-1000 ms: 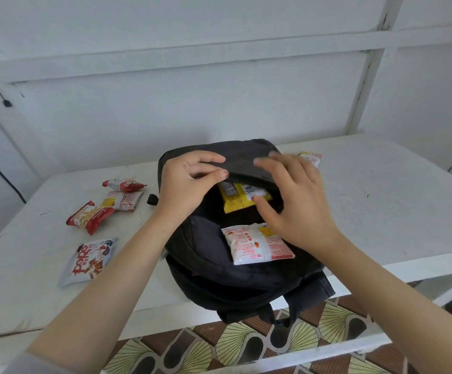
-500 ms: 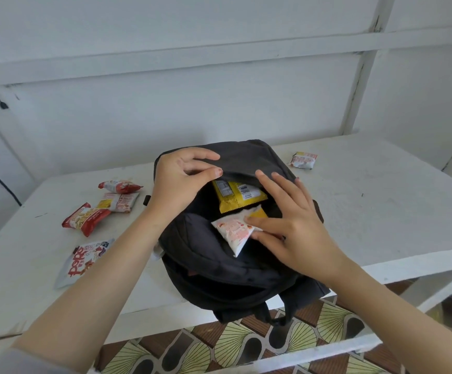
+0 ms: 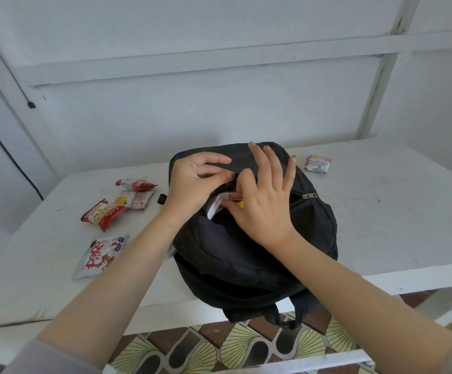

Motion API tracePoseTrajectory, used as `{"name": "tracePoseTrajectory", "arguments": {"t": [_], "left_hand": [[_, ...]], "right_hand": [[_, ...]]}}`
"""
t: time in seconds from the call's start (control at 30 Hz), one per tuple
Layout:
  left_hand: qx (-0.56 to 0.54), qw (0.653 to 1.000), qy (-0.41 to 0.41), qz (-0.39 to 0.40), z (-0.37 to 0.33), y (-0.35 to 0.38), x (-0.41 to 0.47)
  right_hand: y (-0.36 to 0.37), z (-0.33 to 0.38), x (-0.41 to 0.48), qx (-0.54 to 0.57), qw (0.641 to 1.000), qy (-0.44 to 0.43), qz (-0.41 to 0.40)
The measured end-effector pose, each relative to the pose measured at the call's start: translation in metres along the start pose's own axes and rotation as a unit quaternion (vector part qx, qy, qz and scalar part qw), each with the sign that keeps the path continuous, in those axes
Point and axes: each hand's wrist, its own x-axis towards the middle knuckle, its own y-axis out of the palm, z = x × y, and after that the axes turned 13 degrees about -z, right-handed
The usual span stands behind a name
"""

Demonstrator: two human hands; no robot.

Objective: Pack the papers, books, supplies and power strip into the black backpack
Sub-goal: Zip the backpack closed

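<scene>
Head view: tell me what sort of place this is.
Likely a simple home room or shed, not a workshop: a white-painted table against white board walls with exposed framing, and patterned floor tiles beneath.

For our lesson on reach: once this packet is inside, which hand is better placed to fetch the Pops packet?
Left, probably. The Pops packet lies left of the black backpack, near the left forearm; the right hand must cross the bag. The left hand must first release the flap.
</scene>
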Motion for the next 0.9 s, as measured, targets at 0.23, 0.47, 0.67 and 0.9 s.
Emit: {"name": "tracePoseTrajectory", "arguments": {"t": [0.23,0.47,0.67,0.9], "left_hand": [[0.002,1.000,0.009,0.011,0.006,0.001,0.000],[0.025,0.991,-0.002,0.128,0.003,0.020,0.010],[0.185,0.963,0.094,0.170,0.004,0.083,0.038],[0.466,0.828,0.170,0.262,0.036,0.138,0.052]], "right_hand": [[-0.005,-0.001,-0.001,0.090,0.991,0.022,0.099],[-0.048,-0.064,0.002,0.257,0.940,0.157,0.160],[-0.013,-0.145,0.010,0.117,0.932,0.287,0.186],[0.044,-0.223,-0.002,-0.062,0.906,0.268,0.322]]}}
